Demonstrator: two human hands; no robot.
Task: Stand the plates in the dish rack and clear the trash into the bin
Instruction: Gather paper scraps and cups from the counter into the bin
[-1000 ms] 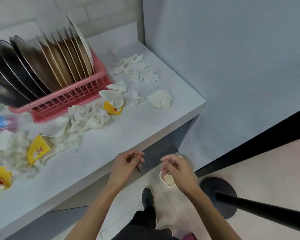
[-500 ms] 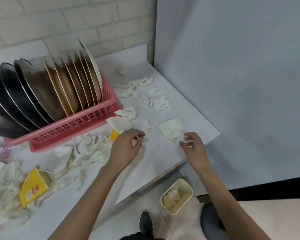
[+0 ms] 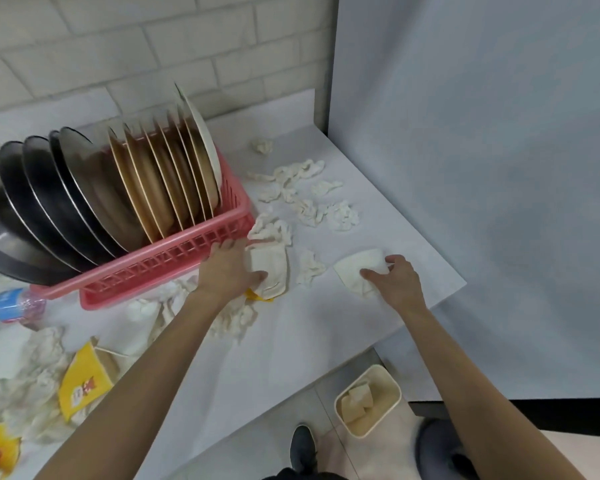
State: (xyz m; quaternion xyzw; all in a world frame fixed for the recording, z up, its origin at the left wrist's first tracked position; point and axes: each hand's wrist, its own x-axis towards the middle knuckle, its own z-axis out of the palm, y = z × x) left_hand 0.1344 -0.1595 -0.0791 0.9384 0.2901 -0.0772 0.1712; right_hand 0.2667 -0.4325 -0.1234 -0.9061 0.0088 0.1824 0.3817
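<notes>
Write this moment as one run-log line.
stage: pickup | left hand: grips crushed cup beside dish rack | right hand: pinches flat cup on table | plates: standing in rack | bin: on floor, partly filled

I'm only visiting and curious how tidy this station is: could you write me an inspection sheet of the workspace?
Surface: white countertop, strewn with crumpled napkins.
Job's things: plates standing in the pink dish rack; cream bin on the floor, paper inside.
Clutter: plastic bottle and yellow paper cups at the left.
Grips: left hand grips a crushed paper cup; right hand pinches a flattened paper cup.
Cables: nothing seen.
Surroundings: brick wall, grey partition.
</notes>
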